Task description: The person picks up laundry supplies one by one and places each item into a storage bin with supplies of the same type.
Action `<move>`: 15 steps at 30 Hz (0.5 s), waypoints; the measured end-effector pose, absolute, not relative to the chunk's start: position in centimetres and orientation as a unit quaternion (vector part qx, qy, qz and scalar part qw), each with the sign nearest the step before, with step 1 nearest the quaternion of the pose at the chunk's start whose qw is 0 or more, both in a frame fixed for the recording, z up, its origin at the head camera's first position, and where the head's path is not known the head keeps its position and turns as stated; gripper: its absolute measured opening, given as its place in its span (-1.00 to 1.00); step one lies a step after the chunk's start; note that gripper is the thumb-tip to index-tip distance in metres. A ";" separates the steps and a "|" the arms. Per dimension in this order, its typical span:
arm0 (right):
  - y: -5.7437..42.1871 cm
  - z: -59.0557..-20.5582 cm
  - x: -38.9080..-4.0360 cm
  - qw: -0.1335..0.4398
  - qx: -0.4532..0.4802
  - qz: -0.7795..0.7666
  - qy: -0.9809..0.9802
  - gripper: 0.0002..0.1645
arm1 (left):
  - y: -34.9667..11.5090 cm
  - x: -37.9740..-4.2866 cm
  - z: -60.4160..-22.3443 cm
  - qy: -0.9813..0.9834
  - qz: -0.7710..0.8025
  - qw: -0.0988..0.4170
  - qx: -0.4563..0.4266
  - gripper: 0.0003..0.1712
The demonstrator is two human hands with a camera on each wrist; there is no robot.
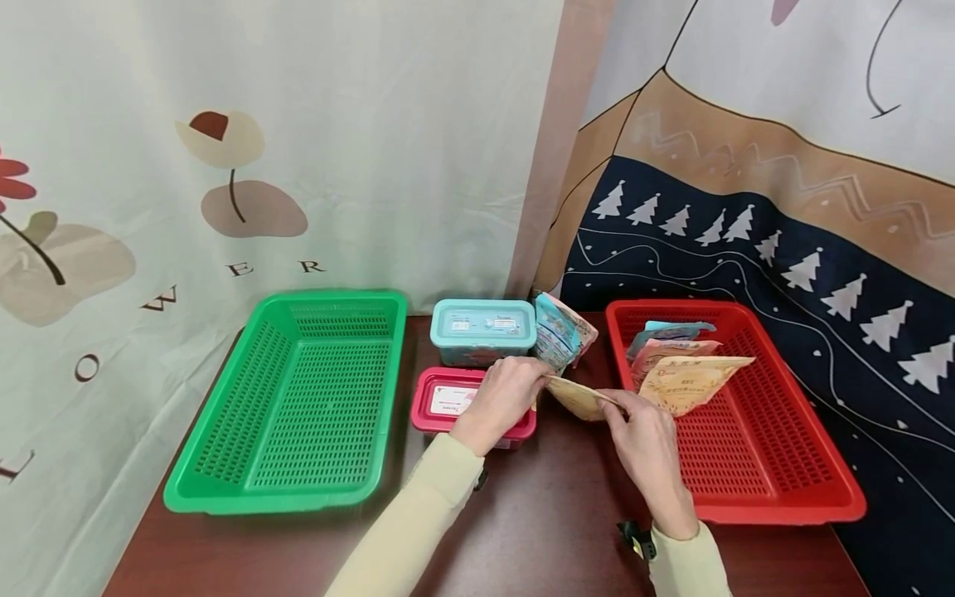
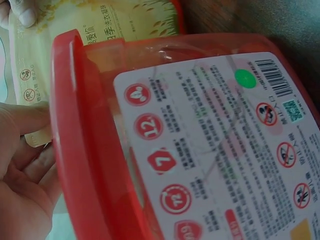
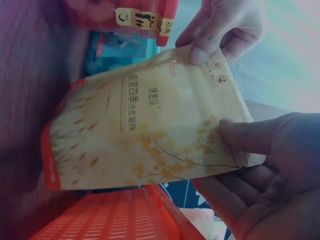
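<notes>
Between both hands hangs a yellow pouch (image 3: 135,120) with printed branches and an orange lower edge. My left hand (image 1: 511,390) pinches one top corner of it, and my right hand (image 1: 643,431) pinches the other. In the head view the pouch stands over the table between the pink-lidded box (image 1: 451,400) and the red basket (image 1: 761,507). The left wrist view is mostly filled by the side label of the pink-lidded box (image 2: 200,150), with part of the left hand (image 2: 25,175) behind its lid. My left forearm passes just over that box.
A blue-lidded box (image 1: 483,325) stands at the back, with blue and pink pouches (image 1: 559,332) leaning beside it. In the red basket stand a blue pouch, a pink pouch and another yellow pouch (image 1: 686,385). The green basket (image 1: 276,500) sits at the left.
</notes>
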State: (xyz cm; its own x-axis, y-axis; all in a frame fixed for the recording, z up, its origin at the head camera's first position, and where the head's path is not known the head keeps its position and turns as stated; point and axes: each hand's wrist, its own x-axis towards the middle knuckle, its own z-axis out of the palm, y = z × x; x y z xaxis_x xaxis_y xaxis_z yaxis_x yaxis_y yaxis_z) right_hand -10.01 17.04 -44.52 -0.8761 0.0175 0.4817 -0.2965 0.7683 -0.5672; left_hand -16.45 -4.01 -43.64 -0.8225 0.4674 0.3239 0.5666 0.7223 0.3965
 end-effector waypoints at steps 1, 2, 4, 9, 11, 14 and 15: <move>17.0 -44.5 -10.0 0.239 0.077 0.332 -0.909 -0.83 | -4.0 -16.5 -43.6 -0.921 -0.248 0.103 -0.282 -0.88; 17.1 -44.5 -10.0 0.241 0.076 0.332 -0.909 -0.83 | -4.1 -16.5 -43.5 -0.920 -0.251 0.104 -0.282 -0.87; 17.1 -44.3 -9.9 0.246 0.075 0.333 -0.907 -0.82 | -4.1 -16.4 -43.3 -0.918 -0.257 0.105 -0.284 -0.87; 17.3 -44.0 -9.7 0.253 0.070 0.340 -0.903 -0.83 | -4.2 -16.3 -43.0 -0.914 -0.269 0.104 -0.287 -0.86; 17.4 -43.9 -9.6 0.252 0.067 0.341 -0.903 -0.84 | -4.2 -16.2 -42.8 -0.912 -0.269 0.107 -0.290 -0.86; 17.5 -43.7 -9.5 0.252 0.066 0.342 -0.903 -0.85 | -4.2 -16.1 -42.6 -0.909 -0.271 0.115 -0.296 -0.86; 17.6 -43.6 -9.4 0.254 0.066 0.341 -0.903 -0.85 | -4.2 -16.0 -42.5 -0.907 -0.272 0.119 -0.298 -0.86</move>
State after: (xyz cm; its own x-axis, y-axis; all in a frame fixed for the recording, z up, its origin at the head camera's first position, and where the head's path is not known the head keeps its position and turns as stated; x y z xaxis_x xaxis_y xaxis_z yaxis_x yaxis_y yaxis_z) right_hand -9.42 17.60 -43.63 -0.8625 0.0540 0.5032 -0.2920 0.7590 -0.5819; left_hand -16.01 -4.22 -42.51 -0.7938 0.4760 0.3787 0.6058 0.6737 0.4232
